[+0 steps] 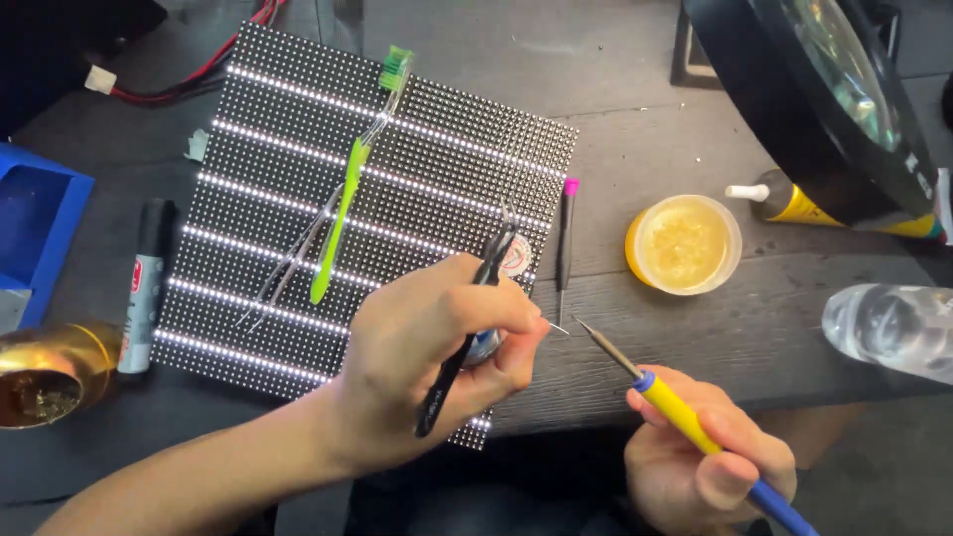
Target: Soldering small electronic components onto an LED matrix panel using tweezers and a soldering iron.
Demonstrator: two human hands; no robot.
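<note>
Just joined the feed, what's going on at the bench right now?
A person holds black tweezers in the left hand and a yellow-handled soldering iron in the right hand, their tips nearly meeting over the edge of a lit LED panel. A green toothbrush lies on the panel; a flux tub sits nearby.

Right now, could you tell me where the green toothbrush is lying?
In the head view, the green toothbrush lies diagonally on the lit LED panel, upper left, beyond the left hand.

Matt black LED panel (397,169) studded with glossy lit dots; soldering iron (685,417) with bare metal tip and smooth yellow-blue plastic handle; matt black metal tweezers (462,337); rough, grained dark wooden table (635,129); translucent glossy green plastic toothbrush (347,189).
</note>
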